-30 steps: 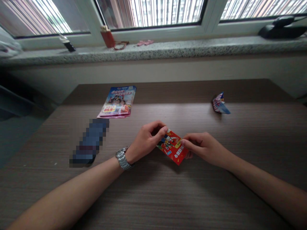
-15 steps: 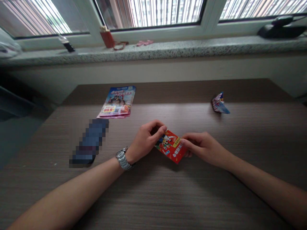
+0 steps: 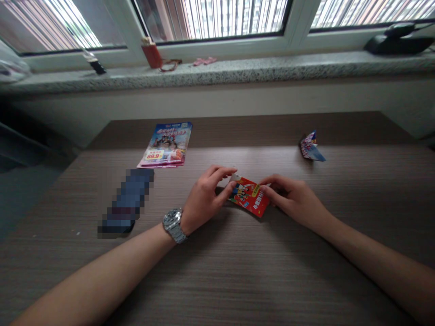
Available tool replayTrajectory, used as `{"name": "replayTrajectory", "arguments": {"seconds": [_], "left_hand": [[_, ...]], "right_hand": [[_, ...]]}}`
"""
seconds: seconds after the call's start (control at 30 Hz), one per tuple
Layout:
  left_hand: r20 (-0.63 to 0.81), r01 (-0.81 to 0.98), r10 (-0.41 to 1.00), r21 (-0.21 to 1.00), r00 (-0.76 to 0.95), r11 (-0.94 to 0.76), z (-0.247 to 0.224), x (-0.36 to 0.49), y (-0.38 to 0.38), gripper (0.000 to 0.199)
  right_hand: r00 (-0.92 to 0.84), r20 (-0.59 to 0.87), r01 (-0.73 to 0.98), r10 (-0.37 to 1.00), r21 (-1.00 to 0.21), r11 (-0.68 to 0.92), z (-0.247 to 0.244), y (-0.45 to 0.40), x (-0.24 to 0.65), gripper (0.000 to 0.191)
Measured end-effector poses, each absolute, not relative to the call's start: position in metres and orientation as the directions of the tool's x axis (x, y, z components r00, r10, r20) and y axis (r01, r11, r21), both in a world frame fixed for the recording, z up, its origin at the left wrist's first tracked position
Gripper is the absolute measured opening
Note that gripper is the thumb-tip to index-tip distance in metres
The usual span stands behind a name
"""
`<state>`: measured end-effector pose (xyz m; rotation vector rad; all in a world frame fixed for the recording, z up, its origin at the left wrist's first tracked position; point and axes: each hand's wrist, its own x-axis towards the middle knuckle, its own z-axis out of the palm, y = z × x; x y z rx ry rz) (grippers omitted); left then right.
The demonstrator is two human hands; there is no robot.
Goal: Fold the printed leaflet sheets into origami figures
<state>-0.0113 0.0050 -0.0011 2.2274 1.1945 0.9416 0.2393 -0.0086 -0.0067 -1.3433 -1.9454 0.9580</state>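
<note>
A small red leaflet [image 3: 251,195] with cartoon figures and white and yellow print lies low over the table in front of me. My right hand [image 3: 288,194] pinches its right edge between thumb and fingers. At the leaflet's left edge is my left hand [image 3: 210,190], its index finger stretched out and its thumb apart from it. The thumb tip overlaps that edge, and whether it touches the paper I cannot tell. A metal watch [image 3: 174,225] is on my left wrist.
A stack of flyers [image 3: 168,145] lies at the table's back left, with a pixelated dark phone-like object [image 3: 127,201] nearer me. A crumpled flyer [image 3: 311,147] stands at the back right. On the stone windowsill [image 3: 254,70] sits a red case [image 3: 152,54].
The leaflet has shifted slightly right and away from me, together with my right hand. My left fingers have loosened from its left edge and spread apart.
</note>
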Motion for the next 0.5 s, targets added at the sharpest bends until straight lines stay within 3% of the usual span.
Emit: {"name": "replayTrajectory", "arguments": {"seconds": [0.13, 0.23, 0.5], "left_hand": [[0.458, 0.64, 0.74, 0.386, 0.492, -0.664, -0.002, -0.009, 0.002, 0.042], [0.45, 0.668, 0.704, 0.27, 0.55, -0.694, -0.002, -0.007, -0.002, 0.051], [0.164, 0.636, 0.668, 0.209, 0.726, -0.743, 0.0, -0.003, -0.01, 0.051]], "right_hand": [[-0.267, 0.081, 0.588, 0.96, -0.776, 0.228, -0.008, -0.006, 0.243, 0.02], [-0.245, 0.078, 0.617, 0.966, -0.756, 0.217, -0.01, -0.005, 0.244, 0.019], [-0.288, 0.106, 0.66, 0.952, -0.698, 0.278, -0.01, -0.005, 0.243, 0.016]]}}
